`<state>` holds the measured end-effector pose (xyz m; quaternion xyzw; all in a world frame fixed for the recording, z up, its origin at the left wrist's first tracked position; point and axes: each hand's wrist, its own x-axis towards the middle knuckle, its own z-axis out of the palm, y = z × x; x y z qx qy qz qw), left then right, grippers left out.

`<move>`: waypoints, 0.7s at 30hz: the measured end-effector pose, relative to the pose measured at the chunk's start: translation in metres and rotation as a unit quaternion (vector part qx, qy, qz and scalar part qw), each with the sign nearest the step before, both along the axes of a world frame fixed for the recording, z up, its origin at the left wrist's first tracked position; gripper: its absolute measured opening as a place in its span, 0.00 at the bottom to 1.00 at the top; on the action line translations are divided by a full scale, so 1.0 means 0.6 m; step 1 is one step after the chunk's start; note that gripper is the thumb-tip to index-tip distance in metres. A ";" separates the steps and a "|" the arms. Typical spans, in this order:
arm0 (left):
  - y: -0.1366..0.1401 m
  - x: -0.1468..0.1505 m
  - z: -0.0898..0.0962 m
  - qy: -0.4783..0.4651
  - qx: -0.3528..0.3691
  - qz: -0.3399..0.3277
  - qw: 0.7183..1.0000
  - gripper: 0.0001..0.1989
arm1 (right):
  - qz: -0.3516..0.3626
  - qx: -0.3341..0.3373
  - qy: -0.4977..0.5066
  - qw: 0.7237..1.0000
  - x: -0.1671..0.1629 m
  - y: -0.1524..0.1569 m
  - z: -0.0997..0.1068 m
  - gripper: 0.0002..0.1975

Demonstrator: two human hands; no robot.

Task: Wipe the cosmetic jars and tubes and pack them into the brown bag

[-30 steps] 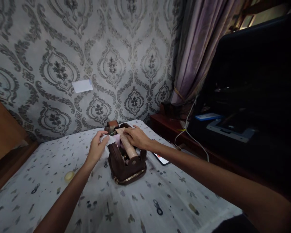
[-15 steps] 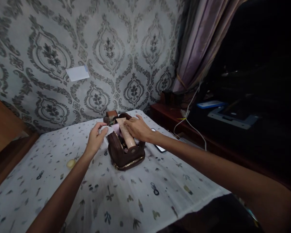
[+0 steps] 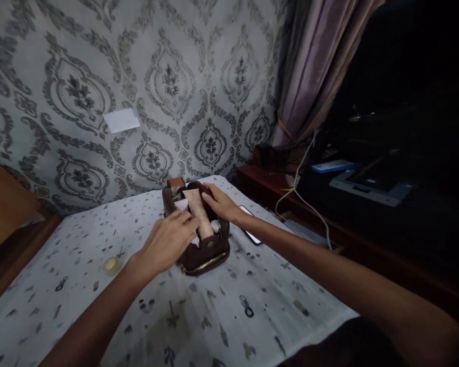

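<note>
A dark brown zippered bag [image 3: 204, 262] stands unzipped on the patterned cloth. Inside it a beige squeeze tube [image 3: 199, 208] leans lengthwise, with a pink item [image 3: 181, 205] and a round white item [image 3: 214, 226] beside it. My left hand [image 3: 170, 238] reaches over the bag's left rim, fingers curled down into the opening beside the tube. A bit of a small white thing [image 3: 195, 240] shows under its fingertips; the rest is hidden. My right hand [image 3: 221, 204] grips the bag's right rim.
A phone [image 3: 250, 227] with a lit screen lies right of the bag, under my right forearm. A small round yellowish jar [image 3: 112, 265] sits to the left. White cables [image 3: 304, 201] hang by the dark red furniture [image 3: 252, 178] at right. Patterned wallpaper rises behind.
My left hand has moved right from the bag's left side into its opening, bringing the white thing along. My right hand has left the tube for the bag's right rim.
</note>
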<state>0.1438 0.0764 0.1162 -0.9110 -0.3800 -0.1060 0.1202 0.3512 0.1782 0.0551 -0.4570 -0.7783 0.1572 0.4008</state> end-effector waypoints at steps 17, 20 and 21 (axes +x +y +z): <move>0.014 0.051 0.028 0.096 -0.062 0.022 0.993 0.17 | 0.068 -0.055 -0.059 0.994 -0.027 0.028 0.007 0.28; 0.013 0.053 0.029 0.103 -0.066 0.027 0.992 0.18 | 0.067 -0.056 -0.064 0.994 -0.029 0.025 0.010 0.30; 0.014 0.051 0.027 0.098 -0.071 0.028 0.992 0.19 | 0.068 -0.058 -0.063 0.994 -0.030 0.025 0.011 0.30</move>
